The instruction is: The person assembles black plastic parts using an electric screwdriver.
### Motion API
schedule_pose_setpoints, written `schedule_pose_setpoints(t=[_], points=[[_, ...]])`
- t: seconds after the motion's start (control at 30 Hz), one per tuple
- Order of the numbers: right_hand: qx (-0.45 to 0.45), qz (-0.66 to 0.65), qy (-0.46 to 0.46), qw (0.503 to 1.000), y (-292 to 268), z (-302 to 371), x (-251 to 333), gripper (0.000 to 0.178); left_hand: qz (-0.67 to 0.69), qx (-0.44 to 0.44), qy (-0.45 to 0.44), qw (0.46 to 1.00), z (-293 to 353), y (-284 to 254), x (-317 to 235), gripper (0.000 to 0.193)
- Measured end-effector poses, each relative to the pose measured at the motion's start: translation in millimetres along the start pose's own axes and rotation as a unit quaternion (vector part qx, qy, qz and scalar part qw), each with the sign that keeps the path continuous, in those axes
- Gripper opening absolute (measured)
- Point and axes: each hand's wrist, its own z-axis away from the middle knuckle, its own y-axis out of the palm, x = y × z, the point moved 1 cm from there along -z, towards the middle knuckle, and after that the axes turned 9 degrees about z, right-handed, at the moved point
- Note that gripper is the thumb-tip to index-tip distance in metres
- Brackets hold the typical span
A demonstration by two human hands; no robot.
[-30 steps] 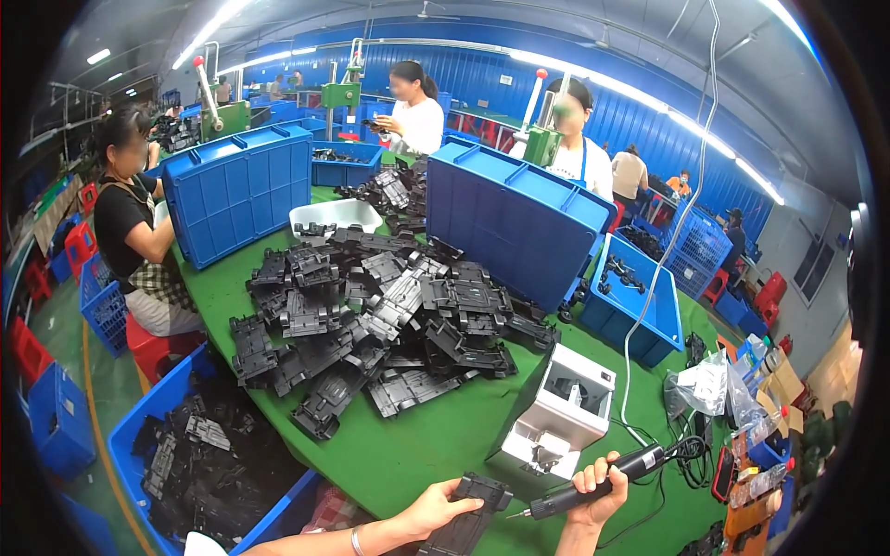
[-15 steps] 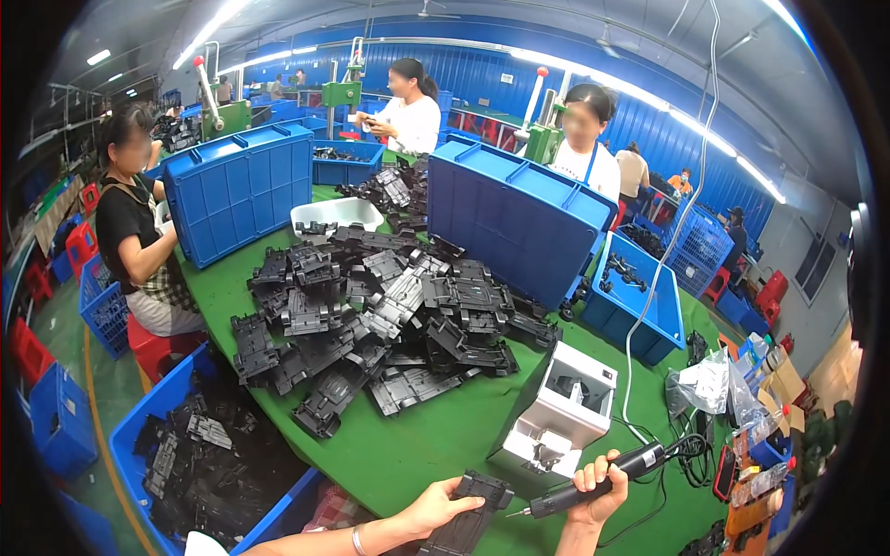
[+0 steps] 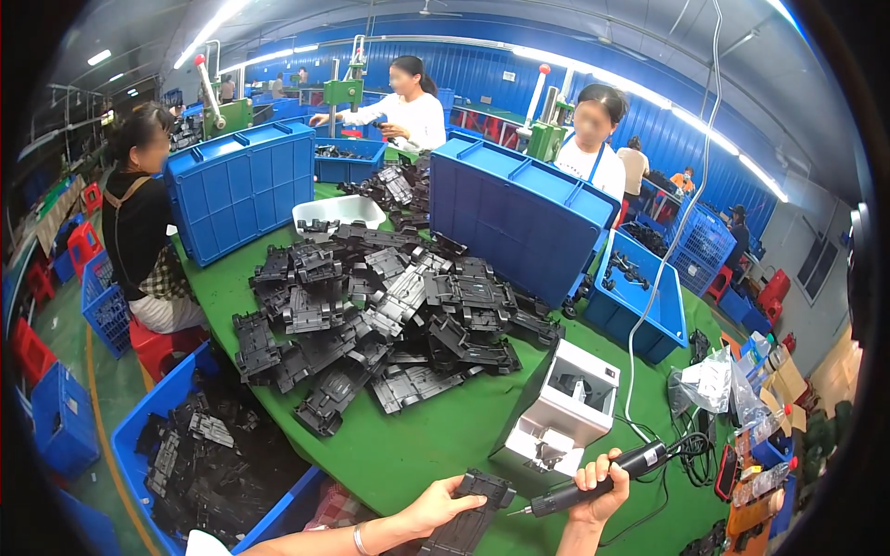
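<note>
Green table (image 3: 445, 445) is covered by a big heap of black plastic parts (image 3: 371, 315), flanked by upturned blue crates (image 3: 519, 213) – heap and crates sit as they did a second ago. A white box fixture (image 3: 561, 408) stands right of the heap, just beyond the hands. Blue bin (image 3: 185, 454) of more black parts sits low at the left edge.

Little has changed over the last second – both hands are held at the near table edge in much the same pose, so the work on this one part is judged ongoing, not finished. Left hand (image 3: 443, 505) is closed around a black part (image 3: 473, 510), pinned flat by fingers and thumb. Right hand (image 3: 598, 482) is wrapped fully around a black electric screwdriver (image 3: 589, 482), tip aimed left and set just beside the part's right edge; contact cannot be told. Its cord (image 3: 667, 278) runs up overhead.

Three co-workers stay seated or standing around the far sides.
</note>
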Motion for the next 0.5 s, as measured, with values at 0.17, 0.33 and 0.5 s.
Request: schedule_pose_setpoints(t=[0.17,0.33,0.5], points=[[-0.001,-0.001,0.004,1.0,0.4,2.7,0.3,0.019,0.004,0.003,0.009,1.0,5.4,3.2,-2.2,0.027],[0.0,0.033,-0.06,0.998,0.0,8.2,11.1,0.019,0.014,0.01,0.015,1.0,7.0,4.5,0.3,0.027],[-0.06,0.157,-0.214,0.962,37.7,10.8,32.3,0.03,0.03,-0.002,0.014,0.999,2.5,4.7,-4.2,0.024]])
